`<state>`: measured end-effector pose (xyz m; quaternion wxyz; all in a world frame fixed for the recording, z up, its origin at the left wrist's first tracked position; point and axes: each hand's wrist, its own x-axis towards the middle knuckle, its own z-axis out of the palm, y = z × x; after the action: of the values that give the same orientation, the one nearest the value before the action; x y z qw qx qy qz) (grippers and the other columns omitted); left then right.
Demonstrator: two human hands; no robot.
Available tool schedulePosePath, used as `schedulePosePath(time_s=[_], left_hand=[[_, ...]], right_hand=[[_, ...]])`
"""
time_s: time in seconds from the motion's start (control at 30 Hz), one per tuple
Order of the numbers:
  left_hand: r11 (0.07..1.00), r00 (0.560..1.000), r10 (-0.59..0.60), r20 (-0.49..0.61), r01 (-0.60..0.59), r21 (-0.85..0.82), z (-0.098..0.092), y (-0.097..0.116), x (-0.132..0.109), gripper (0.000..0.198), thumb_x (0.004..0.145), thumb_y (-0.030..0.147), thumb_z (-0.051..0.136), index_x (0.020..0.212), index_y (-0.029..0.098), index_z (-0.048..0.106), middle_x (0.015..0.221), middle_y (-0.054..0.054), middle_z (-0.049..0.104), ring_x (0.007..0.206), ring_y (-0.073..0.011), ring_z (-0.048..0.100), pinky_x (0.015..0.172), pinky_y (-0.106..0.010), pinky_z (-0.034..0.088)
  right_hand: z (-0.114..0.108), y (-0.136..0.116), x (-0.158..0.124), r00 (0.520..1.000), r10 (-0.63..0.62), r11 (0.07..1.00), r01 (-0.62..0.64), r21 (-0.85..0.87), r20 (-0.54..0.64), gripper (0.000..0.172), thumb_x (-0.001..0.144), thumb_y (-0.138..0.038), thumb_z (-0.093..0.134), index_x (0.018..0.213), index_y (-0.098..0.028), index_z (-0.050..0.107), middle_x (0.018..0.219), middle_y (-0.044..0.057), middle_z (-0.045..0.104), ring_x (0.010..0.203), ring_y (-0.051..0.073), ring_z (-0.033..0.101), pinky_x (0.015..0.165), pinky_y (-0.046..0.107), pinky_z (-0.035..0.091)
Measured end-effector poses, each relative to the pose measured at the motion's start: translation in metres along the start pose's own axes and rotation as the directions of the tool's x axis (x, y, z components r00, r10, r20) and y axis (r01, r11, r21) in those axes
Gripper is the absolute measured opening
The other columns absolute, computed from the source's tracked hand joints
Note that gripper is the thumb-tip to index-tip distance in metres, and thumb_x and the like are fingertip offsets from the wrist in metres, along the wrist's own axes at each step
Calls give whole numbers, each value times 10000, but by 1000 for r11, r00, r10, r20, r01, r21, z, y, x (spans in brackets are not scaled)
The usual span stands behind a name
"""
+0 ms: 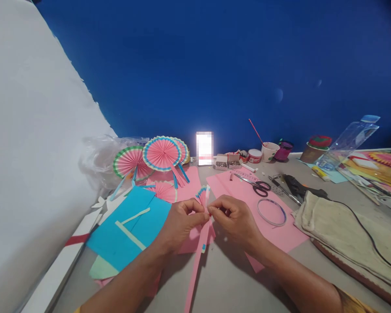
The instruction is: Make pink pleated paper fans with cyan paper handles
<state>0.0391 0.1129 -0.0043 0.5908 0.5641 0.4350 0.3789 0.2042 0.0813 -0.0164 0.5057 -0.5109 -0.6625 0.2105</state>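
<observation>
My left hand [182, 217] and my right hand [234, 219] meet over the table, both pinched on a long pink pleated paper strip [198, 252] with a blue edge. Its folded top end [202, 195] sticks up between my fingertips, and the loose tail hangs down toward me. Under my hands lie pink paper sheets [280, 232]. A blue sheet [133, 226] with pale strips lies to the left.
Finished pink paper fans [161, 153] lean at the back left by a plastic bag [97, 161]. Scissors [259, 186], a tape ring [271, 211], staple boxes [227, 161], cups [269, 151], a bright phone screen [204, 148], a folded cloth [339, 230] and a black cable surround the work area.
</observation>
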Motion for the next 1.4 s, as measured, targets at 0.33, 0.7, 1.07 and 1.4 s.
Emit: schedulePosePath(time_s=[0.33,0.7,1.07,1.4], left_hand=[[1000,1000,-22,-5,22,6,1,3,-2,206,625,265,792,568,173,616,592,38,551,614,-117,489,629,-262,387],[999,999,-48,21,48,-12,-1,0,-1,215,633,270,792,574,169,612,595,33,550,618,-114,485,629,-257,379],[1000,999,-30,22,31,-4,0,1,-2,241,637,286,801,560,174,602,580,39,543,604,-112,481,613,-254,372],[997,998,-61,24,62,-44,1,-2,-1,204,604,251,803,571,166,621,594,30,562,617,-114,489,623,-258,378]], right_hand=[[-2,8,0,993,-108,988,113,-103,55,184,864,-146,598,714,-206,686,683,-8,665,626,120,584,606,244,370],[-3,9,0,987,-138,983,146,-110,80,193,870,-134,599,722,-207,699,689,-7,678,643,122,597,620,242,374],[0,7,-2,994,-98,989,102,-106,38,181,814,-121,590,688,-207,687,661,-12,661,609,115,581,590,233,370],[7,5,-6,998,-44,995,41,-93,-38,184,803,-150,559,635,-195,616,627,-23,598,579,108,522,563,231,353]])
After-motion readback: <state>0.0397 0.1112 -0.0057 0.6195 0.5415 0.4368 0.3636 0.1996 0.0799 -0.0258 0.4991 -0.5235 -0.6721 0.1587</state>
